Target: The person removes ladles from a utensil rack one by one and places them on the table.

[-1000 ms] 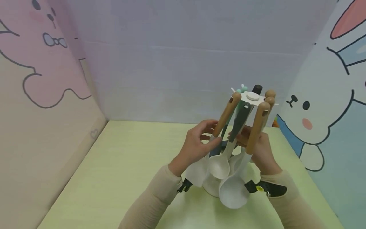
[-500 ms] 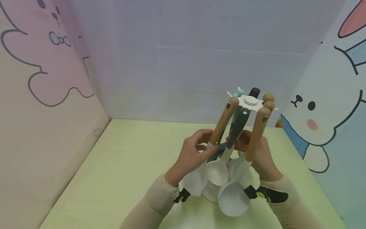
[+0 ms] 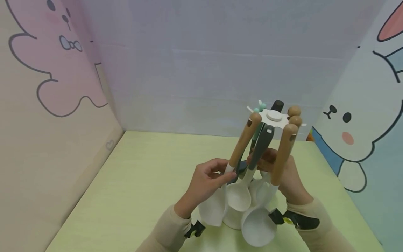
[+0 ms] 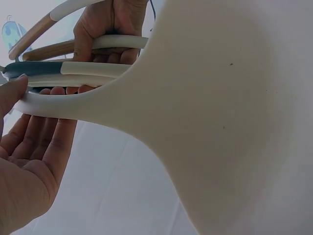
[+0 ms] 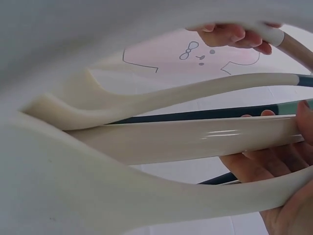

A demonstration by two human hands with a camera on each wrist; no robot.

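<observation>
A white utensil stand (image 3: 234, 221) carries several hanging kitchen utensils around its post (image 5: 195, 142). My left hand (image 3: 204, 182) holds the white neck of a turner (image 3: 212, 206) with a wooden handle, thumb in front and fingers behind. On the other side, my right hand (image 3: 288, 175) reaches behind the handles and grips the broad post between thumb and fingers. A white spoon (image 3: 238, 196) with a dark grey handle hangs between my hands. Lower right hangs a white ladle (image 3: 259, 227) with a wooden handle (image 3: 284, 154). Utensils at the back are partly hidden.
Beneath the stand is a pale green tabletop (image 3: 151, 168). A plain back wall (image 3: 204, 77) and side panels with cartoon animals enclose it. The right panel (image 3: 352, 115) stands close to my right arm. Something small and orange (image 3: 310, 136) shows at the back right corner.
The stand with its utensils has come slightly nearer and lower in view, along with both hands. My left hand has moved down the turner, toward its white neck.
</observation>
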